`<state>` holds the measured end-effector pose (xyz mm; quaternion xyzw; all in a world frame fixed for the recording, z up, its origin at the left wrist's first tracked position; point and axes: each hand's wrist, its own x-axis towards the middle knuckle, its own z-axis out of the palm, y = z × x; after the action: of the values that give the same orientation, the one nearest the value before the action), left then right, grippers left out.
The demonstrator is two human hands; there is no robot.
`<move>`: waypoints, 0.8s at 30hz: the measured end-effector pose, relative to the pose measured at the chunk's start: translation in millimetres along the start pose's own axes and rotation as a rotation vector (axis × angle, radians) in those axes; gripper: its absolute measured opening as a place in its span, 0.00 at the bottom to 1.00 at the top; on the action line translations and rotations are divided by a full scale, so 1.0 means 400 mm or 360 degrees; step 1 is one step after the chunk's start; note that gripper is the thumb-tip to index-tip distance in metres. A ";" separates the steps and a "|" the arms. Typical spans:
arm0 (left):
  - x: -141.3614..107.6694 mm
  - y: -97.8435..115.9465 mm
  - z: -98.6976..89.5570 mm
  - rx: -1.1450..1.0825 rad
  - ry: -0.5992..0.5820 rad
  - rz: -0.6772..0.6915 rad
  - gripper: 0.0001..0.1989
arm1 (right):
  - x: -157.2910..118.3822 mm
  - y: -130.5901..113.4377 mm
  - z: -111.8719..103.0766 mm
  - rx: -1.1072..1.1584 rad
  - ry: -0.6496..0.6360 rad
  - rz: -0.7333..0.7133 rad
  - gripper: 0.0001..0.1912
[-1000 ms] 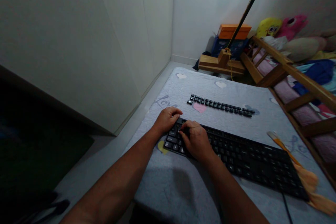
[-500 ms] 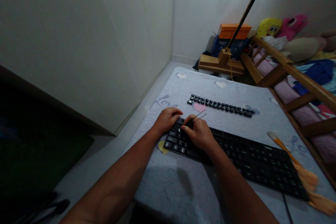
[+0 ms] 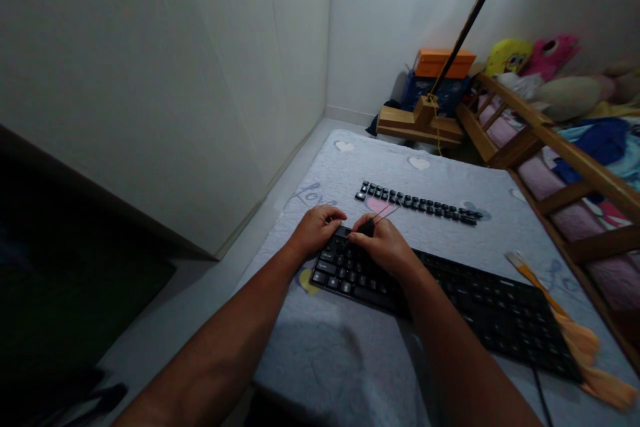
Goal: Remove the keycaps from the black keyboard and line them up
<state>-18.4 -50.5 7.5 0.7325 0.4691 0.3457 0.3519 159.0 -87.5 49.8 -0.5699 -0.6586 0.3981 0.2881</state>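
A black keyboard point(image 3: 505, 310) lies at a slant on the quilted cover. My left hand point(image 3: 317, 230) grips its far left corner, fingers curled over the back edge and thumb on top. Close beside it, my right hand point(image 3: 383, 243) is closed around the black handle of a wire keycap puller point(image 3: 369, 227). The puller's two thin wires point up and away to the right. My right fingertips are low over the upper left keys; whether they touch a key I cannot tell. Beyond the hands, loose black keycaps point(image 3: 420, 203) lie in two rows.
A brush point(image 3: 523, 267) and an orange cloth point(image 3: 580, 340) lie at the keyboard's right end. A cable point(image 3: 540, 390) runs from its near edge. A wooden bed rail point(image 3: 555, 127) borders the right, a pale cabinet point(image 3: 225, 93) the left. A wooden stand point(image 3: 423, 120) is behind.
My right hand has shifted slightly right and tipped the puller, its wires now over the keycap rows. My left hand stays at the corner. The view has moved a little.
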 end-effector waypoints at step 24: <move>-0.009 0.037 -0.021 0.0127 -0.0198 0.0292 0.07 | -0.040 0.007 0.012 -0.0307 0.0464 -0.0317 0.02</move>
<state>-20.1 -56.7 23.4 0.8059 0.3907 0.3113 0.3179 159.3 -103.9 46.2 -0.5785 -0.6981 0.2159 0.3624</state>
